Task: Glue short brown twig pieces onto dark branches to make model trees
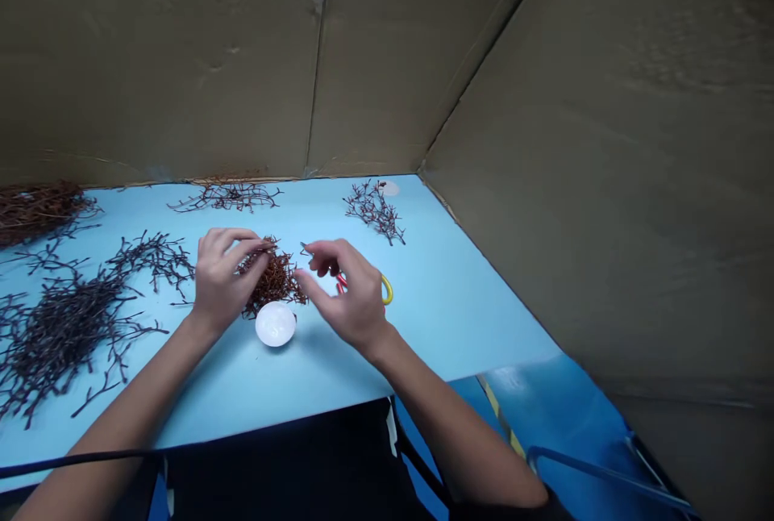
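Note:
My left hand [223, 273] is over the left side of a small heap of short reddish-brown twig pieces [275, 279]. Its thumb and fingers are pinched together; whatever they hold is too small to make out. To the right of the heap, my right hand [351, 291] has its thumb and index finger apart, the other fingers curled. A tiny dark tip [303, 247] shows by that index finger, and I cannot tell what it belongs to. Partly hidden under the right hand are yellow and red loop handles [388, 289], apparently of scissors. A small white round dish [276, 324] touches the heap's near edge.
Dark branching twigs [66, 331] spread over the left of the light-blue tabletop [447, 311]. A reddish tangle [36, 210] lies at the far left. Smaller twig bunches lie along the back [233, 195] and back right [376, 210], near a pale disc [390, 189]. Brown walls [211, 61] enclose the table.

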A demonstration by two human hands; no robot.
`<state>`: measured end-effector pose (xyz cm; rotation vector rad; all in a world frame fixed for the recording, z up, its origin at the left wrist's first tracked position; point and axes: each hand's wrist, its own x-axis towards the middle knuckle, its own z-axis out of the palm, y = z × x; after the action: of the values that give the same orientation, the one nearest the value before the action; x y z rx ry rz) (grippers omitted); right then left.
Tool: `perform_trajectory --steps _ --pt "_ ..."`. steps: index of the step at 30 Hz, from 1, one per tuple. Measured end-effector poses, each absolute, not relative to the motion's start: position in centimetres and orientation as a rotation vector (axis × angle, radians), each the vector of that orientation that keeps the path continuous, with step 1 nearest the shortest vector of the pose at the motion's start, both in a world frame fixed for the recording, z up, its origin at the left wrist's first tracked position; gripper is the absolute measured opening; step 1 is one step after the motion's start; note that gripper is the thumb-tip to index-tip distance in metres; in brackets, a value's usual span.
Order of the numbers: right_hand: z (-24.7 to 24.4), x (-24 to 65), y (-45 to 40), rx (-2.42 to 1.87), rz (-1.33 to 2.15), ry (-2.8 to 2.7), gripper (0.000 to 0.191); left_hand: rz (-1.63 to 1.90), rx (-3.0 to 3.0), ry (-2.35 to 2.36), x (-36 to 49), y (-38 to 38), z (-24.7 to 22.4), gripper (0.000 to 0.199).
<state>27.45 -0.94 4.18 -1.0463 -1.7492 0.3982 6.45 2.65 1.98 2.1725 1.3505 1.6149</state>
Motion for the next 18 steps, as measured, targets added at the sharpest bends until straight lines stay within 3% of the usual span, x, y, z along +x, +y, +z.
perform_trajectory --steps 2,8,11,15,18 --pt "5.1 27.6 -2.3 -1.004 0.211 -1.92 0.028 1.491 2.456 1.337 6.7 2.7 2.9 0.013" --pt "4.9 28.1 -3.1 -1.007 -0.146 -1.937 0.019 1.441 2.946 1.086 9.4 2.4 4.5 0.024" --pt "3.8 29.9 -2.5 -1.026 -0.153 -1.878 0.017 1.394 3.141 1.082 11.0 2.4 5.0 0.027" --pt "1.8 34.6 0.4 -1.362 -0.049 -1.755 0.021 1.07 3.017 1.308 11.1 2.3 5.6 0.056" --pt "0.4 38.3 4.3 -1.518 -0.06 -1.739 0.025 1.066 2.94 1.33 8.2 2.1 5.7 0.043"
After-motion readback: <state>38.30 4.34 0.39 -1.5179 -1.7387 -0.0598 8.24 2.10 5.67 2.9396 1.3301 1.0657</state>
